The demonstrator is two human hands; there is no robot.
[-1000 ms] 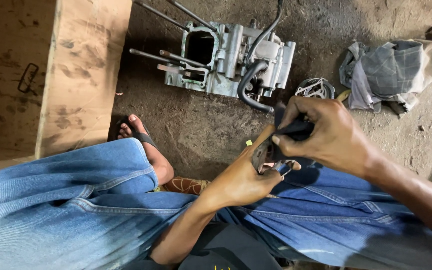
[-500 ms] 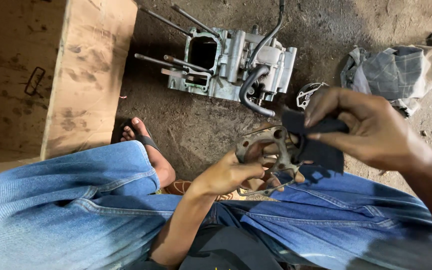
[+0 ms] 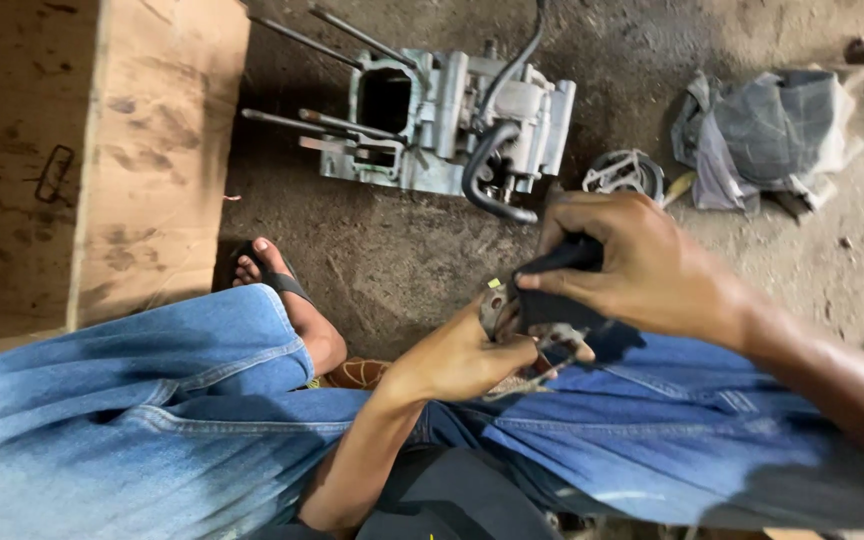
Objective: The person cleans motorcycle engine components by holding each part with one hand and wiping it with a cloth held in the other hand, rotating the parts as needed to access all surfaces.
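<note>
Head view: hands (image 3: 552, 310) press dark cloth (image 3: 552, 300) onto metal part (image 3: 497, 305).

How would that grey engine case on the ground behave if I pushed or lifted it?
The engine case is probably heavy: it looks like solid cast metal. It lies flat on the dirt floor, so it should scrape rather than roll. Its long studs and black hose stick out and may snag.

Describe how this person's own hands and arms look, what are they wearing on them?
Both arms are bare up to where they leave the frame, with no sleeves in view. The left hand and the right hand wear no gloves, and no rings, watch or bracelet show. The fingers look smudged with dark grime.
</note>
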